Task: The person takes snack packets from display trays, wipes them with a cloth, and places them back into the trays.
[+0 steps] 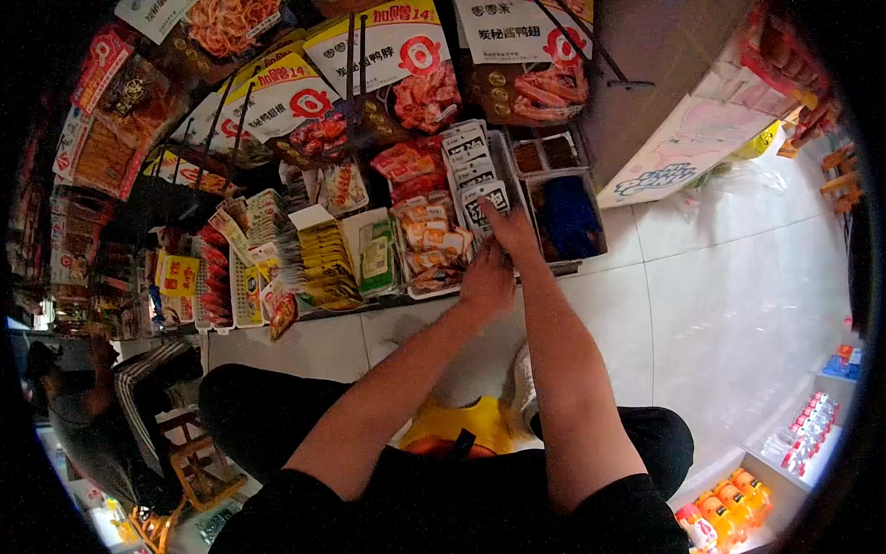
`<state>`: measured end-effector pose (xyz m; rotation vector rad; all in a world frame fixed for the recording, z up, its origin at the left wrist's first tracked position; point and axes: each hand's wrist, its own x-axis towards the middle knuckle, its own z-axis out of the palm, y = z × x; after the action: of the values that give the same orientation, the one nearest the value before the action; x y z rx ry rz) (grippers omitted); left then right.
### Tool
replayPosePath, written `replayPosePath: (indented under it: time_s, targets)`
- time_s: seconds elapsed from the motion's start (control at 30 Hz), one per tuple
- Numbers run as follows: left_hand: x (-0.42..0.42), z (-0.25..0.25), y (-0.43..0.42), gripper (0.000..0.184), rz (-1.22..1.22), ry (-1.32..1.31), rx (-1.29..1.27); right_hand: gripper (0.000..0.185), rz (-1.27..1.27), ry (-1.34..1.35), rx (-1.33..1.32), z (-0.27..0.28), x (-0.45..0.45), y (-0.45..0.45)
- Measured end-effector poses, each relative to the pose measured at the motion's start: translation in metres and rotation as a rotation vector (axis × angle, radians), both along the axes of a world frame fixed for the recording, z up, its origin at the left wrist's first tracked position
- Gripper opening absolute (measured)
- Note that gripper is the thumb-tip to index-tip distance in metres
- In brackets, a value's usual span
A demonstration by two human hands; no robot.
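My right hand (511, 231) reaches into a narrow white bin (499, 152), its fingers closed on the front black-and-white snack packet (482, 205) of a standing row. Behind that one, more packets of the same print (466, 143) overlap one another. My left hand (487, 279) is just below, at the near end of the same bin, close against the right hand. Its fingers are curled, and what they grip, if anything, is hidden. Orange-and-white snack packets (430, 231) fill the bin beside my left hand, with red packets (408, 169) behind them.
A divided tray with a dark blue bag (567, 217) sits to the right. Large hanging snack bags (381, 65) overhang the bins. Yellow packets (328, 258) stand further left. A yellow object (461, 423) is between my legs. Another person (111, 415) sits at lower left; bottles (734, 506) stand lower right.
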<state>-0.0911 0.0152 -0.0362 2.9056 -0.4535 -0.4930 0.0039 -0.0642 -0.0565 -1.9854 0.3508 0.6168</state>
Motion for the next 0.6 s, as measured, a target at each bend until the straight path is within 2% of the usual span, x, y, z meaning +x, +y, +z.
replayPosePath:
  time_s: [0.03,0.1,0.2,0.23,0.3,0.4,0.47,0.6]
  targets:
    - [-0.001,-0.004,0.000,0.062,-0.001,-0.026,0.001,0.104,-0.004,-0.010,-0.023,0.018,0.000,0.001]
    - [0.000,-0.008,-0.001,0.060,-0.004,-0.076,0.000,0.108,0.004,-0.134,0.067,0.032,-0.001,0.007]
    - [0.002,-0.012,0.000,0.055,0.150,0.010,-0.291,0.100,-0.065,-0.273,0.077,0.023,0.018,0.012]
    - [0.000,-0.014,0.000,0.056,0.097,-0.049,-0.225,0.095,-0.098,-0.312,0.060,0.016,0.031,0.014]
    - [-0.009,-0.019,0.001,0.058,-0.009,-0.160,-0.092,0.084,0.005,-0.263,-0.022,0.000,0.058,0.013]
    - [-0.003,-0.013,-0.003,0.057,0.055,-0.121,-0.192,0.059,0.259,-0.184,-0.207,-0.017,0.093,0.022]
    - [-0.004,-0.007,-0.003,0.055,0.073,-0.207,-0.195,0.052,0.513,-0.245,-0.334,-0.020,0.103,0.023]
    - [0.002,0.006,-0.004,0.053,0.105,-0.202,-0.231,0.037,0.150,0.200,0.183,-0.054,0.121,0.016]
